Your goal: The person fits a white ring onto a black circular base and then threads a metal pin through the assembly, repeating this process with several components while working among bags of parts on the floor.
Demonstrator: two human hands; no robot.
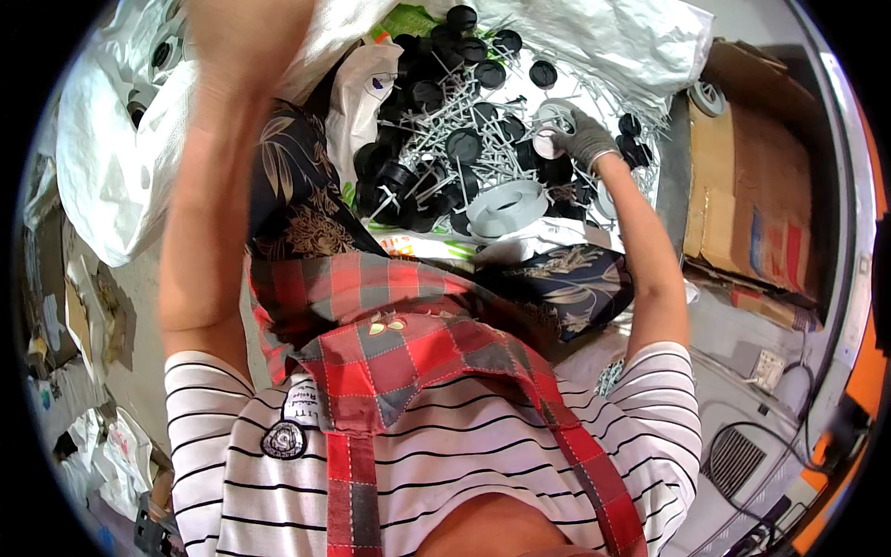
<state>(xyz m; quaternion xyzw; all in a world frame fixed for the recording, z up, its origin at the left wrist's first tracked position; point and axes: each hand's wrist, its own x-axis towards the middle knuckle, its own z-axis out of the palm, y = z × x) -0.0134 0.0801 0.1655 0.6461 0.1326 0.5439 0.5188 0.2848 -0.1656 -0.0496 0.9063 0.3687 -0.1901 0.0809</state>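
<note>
My right hand [591, 141], in a grey glove, reaches into a pile of plastic parts and grips a light grey round plastic piece [557, 112]. My left hand [249, 32] is raised at the upper edge beside a white woven sack [111, 186]; it is bare and slightly blurred, and its fingers are cut off by the picture's edge. Between and beyond my knees, black round caps [463, 146] are mixed with thin pale plastic sticks [501, 160]. A large grey ring [507, 210] lies at the near side of the pile.
White woven sheeting [622, 42] lies behind the pile. At the right stands an open cardboard box [742, 190], a grey ring [707, 98] by its far corner. A grey machine housing [738, 459] with cables is at the lower right. Grey round parts [166, 53] show in the left sack.
</note>
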